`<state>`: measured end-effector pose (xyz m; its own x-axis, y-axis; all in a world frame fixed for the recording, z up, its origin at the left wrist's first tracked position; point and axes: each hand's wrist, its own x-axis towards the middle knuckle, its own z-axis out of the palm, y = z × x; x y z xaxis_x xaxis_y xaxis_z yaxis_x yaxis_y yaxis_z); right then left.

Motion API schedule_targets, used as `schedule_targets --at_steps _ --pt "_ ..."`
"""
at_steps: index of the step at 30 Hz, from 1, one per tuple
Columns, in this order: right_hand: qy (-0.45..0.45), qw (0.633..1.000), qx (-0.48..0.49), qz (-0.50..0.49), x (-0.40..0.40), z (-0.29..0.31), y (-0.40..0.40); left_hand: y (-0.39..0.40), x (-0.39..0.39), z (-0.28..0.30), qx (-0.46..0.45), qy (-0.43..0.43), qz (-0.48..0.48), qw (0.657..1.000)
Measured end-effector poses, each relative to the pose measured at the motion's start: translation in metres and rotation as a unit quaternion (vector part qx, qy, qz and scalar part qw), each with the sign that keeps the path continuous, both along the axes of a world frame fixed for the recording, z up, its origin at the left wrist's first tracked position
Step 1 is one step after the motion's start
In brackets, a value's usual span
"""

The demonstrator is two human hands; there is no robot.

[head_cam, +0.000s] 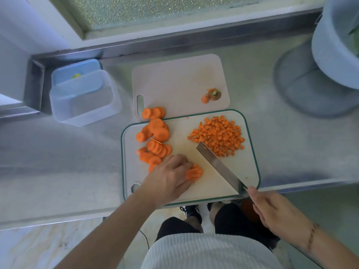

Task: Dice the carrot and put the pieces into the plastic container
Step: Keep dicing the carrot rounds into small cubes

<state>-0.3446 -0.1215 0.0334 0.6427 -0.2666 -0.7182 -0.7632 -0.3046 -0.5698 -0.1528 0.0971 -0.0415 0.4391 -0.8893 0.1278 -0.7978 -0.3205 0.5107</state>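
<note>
A green-rimmed cutting board (250, 167) lies at the counter's front edge. A heap of diced carrot (218, 135) sits at its right, and several round carrot slices (155, 140) pile at its left. My left hand (171, 177) holds a small stack of sliced carrot (194, 172) down on the board with curled fingers. My right hand (275, 214) grips the handle of a cleaver (217, 164), whose blade angles across the board between the stack and the dice. The clear plastic container (83, 105) stands empty at the left.
A second pale cutting board (174, 82) lies behind, holding the carrot top (213, 94) and a few slices. A blue lid (77, 70) leans behind the container. A grey round vessel (334, 55) occupies the right back corner. The counter edge runs just below the board.
</note>
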Motion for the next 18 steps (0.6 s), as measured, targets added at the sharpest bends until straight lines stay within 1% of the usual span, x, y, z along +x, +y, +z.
schedule_targets --at_steps 2,5,7,11,14,18 --pt "-0.01 1.0 -0.023 0.009 -0.001 0.0 0.004 0.0 -0.009 -0.004 -0.01 0.003 0.016 1.0" --pt "-0.029 0.998 -0.056 0.011 0.0 0.002 0.016 -0.005 -0.029 -0.007 -0.025 0.013 0.093 0.995" --pt "-0.035 0.996 -0.074 0.021 0.001 0.001 0.026 -0.014 -0.042 -0.007 -0.02 0.018 0.147 0.989" --pt "-0.068 0.995 -0.074 0.025 0.004 -0.01 0.043 -0.035 -0.058 -0.003 -0.017 0.046 0.223 0.974" --pt "-0.072 0.994 -0.084 0.014 0.012 -0.004 0.038 -0.036 -0.061 0.001 -0.015 0.036 0.231 0.972" --pt "-0.069 0.994 -0.083 0.014 0.011 0.009 0.027 -0.025 -0.053 0.003 -0.008 -0.041 0.194 0.98"
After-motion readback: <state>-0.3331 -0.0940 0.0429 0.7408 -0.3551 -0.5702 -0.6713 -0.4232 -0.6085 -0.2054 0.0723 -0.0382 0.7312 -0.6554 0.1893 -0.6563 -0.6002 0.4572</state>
